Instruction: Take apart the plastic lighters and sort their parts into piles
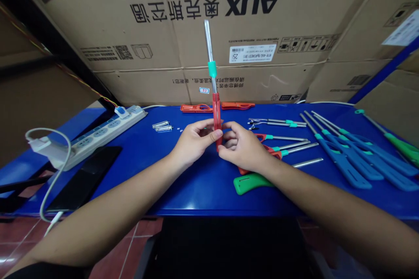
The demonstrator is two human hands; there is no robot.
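A red lighter [216, 113] with a metal tube and a teal collar stands upright between my hands, above the blue table [183, 191]. My left hand [196, 141] grips its red handle, the thumb across the front. The fingers of my right hand [240, 146] are curled and pinch the lower right side of the same handle. Behind it lie two orange-red shell pieces [196, 108]. Small clear tanks with metal tops [163, 126] rest to the left of my left hand. More red lighters [290, 138] lie beyond my right hand, partly hidden by it.
Several blue lighters [347, 161] and green ones [402, 148] lie at the right. A green handle [248, 183] sits under my right forearm. At left are a power strip [104, 132] and a black phone [87, 178]. Cardboard [157, 52] stands behind.
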